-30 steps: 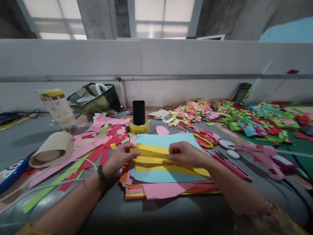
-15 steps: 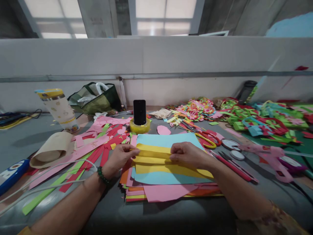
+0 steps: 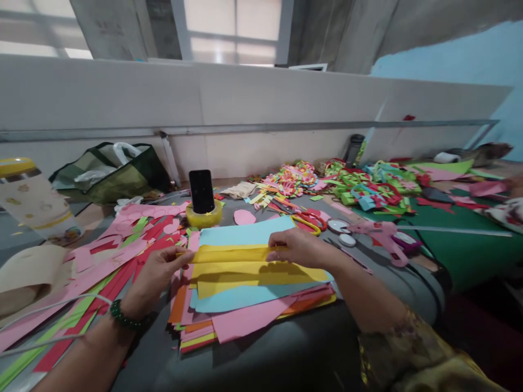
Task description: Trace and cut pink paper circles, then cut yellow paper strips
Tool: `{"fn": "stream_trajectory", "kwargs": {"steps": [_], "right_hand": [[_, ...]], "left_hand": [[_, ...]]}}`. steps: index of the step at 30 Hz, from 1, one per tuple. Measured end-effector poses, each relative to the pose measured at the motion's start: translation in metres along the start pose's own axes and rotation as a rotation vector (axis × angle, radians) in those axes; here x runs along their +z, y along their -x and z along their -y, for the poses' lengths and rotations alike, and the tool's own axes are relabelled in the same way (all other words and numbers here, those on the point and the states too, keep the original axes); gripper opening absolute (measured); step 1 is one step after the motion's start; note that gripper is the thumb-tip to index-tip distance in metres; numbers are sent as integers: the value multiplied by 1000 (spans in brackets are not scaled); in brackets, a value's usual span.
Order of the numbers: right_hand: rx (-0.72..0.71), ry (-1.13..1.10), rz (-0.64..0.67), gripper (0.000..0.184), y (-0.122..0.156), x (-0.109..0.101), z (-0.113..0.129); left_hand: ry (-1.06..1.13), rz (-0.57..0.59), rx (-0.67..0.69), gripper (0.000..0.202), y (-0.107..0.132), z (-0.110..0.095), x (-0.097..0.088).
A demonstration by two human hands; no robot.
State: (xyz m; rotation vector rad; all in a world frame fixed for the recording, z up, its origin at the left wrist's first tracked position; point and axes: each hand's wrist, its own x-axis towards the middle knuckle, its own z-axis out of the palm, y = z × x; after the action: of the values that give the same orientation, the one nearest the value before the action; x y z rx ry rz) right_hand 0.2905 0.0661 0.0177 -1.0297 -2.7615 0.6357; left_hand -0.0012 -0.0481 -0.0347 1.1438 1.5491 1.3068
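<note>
A folded yellow paper strip [image 3: 232, 254] is pinched at its left end by my left hand [image 3: 161, 275], thumb and finger closed on it. Farther along the same strip, my right hand [image 3: 296, 250] is closed on its right part, the fingertips curled over the paper. Beneath lies another yellow paper piece [image 3: 253, 274] on a light blue sheet [image 3: 232, 302]. The blue sheet tops a stack of coloured papers [image 3: 241, 326], with pink, orange, red and yellow edges sticking out. A green bead bracelet [image 3: 121, 316] circles my left wrist.
A phone [image 3: 201, 190] leans upright in a yellow tape roll [image 3: 206, 216]. Yellow-handled scissors [image 3: 308, 223] and a pink glue gun [image 3: 382, 234] lie right; paper strips [image 3: 118, 272] and a bottle [image 3: 35, 201] left. Paper cutouts [image 3: 294, 177] pile behind. Part of another person shows far right.
The view has turned to the right, so things appear farther left and more of the green mat shows. Both hands keep hold of the yellow strip; my right hand sits slightly nearer its right end.
</note>
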Motion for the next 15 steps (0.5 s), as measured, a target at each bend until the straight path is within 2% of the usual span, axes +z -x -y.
{"fn": "stream_trajectory", "kwargs": {"steps": [3,5,9,15], "right_hand": [[-40,57,-49,33,9,-5,-5],[-34,-3,-58,30,15,-7,-10],[68,-359,-84,30,25,-6,-24],[124,-690,-306,32,29,7,-39]], "left_hand": [[-12,5,10,37,-2,1,-4],[-29,-1,23,37,-3,2,-7],[-83,-38,37,37,-6,6,-15],[-109,-13,5,42,-8,11,-18]]}}
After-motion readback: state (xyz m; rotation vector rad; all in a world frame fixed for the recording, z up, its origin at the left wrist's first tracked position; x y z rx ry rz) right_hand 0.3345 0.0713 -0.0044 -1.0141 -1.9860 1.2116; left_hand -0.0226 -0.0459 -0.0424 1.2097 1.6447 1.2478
